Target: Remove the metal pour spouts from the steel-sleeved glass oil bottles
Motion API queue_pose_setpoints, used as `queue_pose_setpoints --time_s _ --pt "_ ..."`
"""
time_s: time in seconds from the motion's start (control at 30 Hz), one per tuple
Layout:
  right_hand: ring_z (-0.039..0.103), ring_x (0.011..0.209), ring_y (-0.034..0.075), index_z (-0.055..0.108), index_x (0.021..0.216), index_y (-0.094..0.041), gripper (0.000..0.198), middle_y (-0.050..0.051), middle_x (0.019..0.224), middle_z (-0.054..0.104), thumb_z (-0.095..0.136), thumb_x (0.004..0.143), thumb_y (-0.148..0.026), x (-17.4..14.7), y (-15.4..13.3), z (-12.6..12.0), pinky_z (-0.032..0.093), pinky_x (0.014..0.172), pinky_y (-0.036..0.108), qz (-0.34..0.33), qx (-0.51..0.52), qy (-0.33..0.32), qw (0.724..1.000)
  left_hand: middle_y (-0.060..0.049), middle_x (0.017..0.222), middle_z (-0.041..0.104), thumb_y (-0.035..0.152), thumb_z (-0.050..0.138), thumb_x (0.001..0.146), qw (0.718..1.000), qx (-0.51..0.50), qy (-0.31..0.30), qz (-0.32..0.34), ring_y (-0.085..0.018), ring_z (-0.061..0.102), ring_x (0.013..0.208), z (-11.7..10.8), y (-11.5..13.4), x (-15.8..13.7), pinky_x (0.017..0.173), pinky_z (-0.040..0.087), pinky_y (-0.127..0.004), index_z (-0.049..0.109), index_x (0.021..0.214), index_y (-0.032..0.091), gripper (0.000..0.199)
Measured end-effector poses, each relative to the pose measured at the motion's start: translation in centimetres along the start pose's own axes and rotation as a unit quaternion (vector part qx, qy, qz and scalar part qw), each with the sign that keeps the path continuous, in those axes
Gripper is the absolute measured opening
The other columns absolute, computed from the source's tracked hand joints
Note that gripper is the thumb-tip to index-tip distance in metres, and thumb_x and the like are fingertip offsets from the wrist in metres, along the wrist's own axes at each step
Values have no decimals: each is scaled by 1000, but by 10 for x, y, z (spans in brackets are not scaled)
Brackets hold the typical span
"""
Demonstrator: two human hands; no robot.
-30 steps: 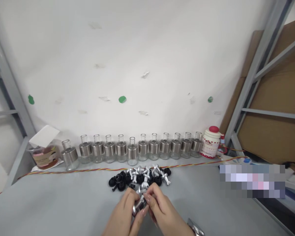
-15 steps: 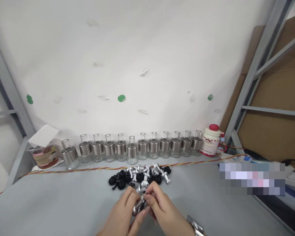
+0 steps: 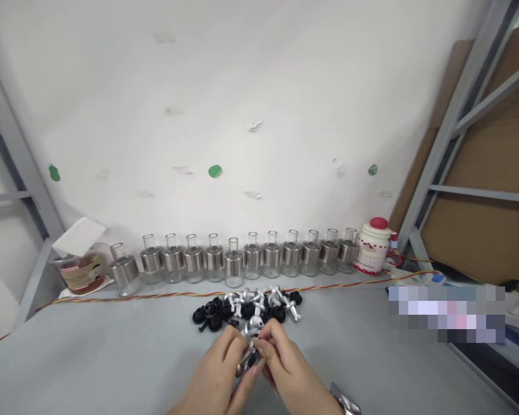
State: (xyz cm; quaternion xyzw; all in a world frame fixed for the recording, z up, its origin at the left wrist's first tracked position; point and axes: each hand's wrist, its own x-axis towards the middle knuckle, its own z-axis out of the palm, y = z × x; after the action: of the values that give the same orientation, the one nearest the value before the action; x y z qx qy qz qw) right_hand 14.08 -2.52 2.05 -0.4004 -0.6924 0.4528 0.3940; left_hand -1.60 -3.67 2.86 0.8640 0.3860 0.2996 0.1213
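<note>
My left hand (image 3: 220,369) and my right hand (image 3: 289,372) meet low in the middle of the view, fingers closed. Between them is a silver-and-black bottle pourer (image 3: 245,362), mostly covered by fingers. The left fingers wrap round its body, while the right thumb and index finger pinch its upper end. Just beyond the fingertips lies another silver pourer piece (image 3: 254,324). Behind it is a pile of silver spout pieces (image 3: 259,301) and black stoppers (image 3: 215,321) lying on the grey table.
A row of glass bottles with metal collars (image 3: 234,265) stands along the wall. A twisted red-and-yellow wire (image 3: 173,295) runs in front. At left is a plastic tub (image 3: 84,274); at right, a white jar with a red knob (image 3: 372,248) and grey metal shelf posts (image 3: 454,138).
The view has shifted slightly, so everything sits a little further right. My hands keep nearly the same grip on the pourer, with only small finger movement.
</note>
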Motion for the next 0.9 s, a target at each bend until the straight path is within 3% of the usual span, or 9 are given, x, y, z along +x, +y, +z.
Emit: queue_pose_setpoints --time_s 0.6,0.9 --pt "34 40 7 36 78 -21 26 -9 48 36 30 88 -44 0 1 4 27 41 18 32 23 -4 999 -6 86 49 27 33 86 998 -1 -22 -53 -17 52 76 1 3 0 68 46 -31 46 94 20 17" --pt "35 41 7 36 80 -21 27 -9 51 36 28 88 -45 1 3 5 27 41 18 27 61 -11 998 -4 81 49 25 37 85 997 0 70 -33 -15 51 70 10 -1 -2 63 45 -28 44 91 19 11"
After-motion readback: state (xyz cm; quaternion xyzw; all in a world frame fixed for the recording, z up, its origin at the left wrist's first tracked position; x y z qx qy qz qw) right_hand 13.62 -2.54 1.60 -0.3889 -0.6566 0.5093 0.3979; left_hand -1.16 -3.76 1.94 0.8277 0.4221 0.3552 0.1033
